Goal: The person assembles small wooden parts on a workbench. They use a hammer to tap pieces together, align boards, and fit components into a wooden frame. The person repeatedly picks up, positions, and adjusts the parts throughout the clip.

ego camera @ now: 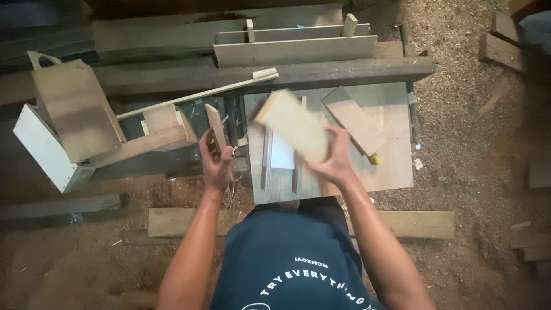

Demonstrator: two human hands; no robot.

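Observation:
My right hand [333,161] grips a pale wooden block [293,123], blurred by motion and tilted, above a small grey work board [396,161]. My left hand [215,163] holds a narrow reddish-brown wooden strip [216,127] upright, just left of the board. A flat rectangular plywood piece [356,120] lies on the board to the right of the block. Thin sticks lie on the board under my hands.
A long pale stick [195,96] leans across dark planks at the back. A plywood box-like piece with a white side [69,120] sits at left. Stacked boards [293,49] lie at the far side. A plank [413,224] lies on the sawdust-covered floor [476,143].

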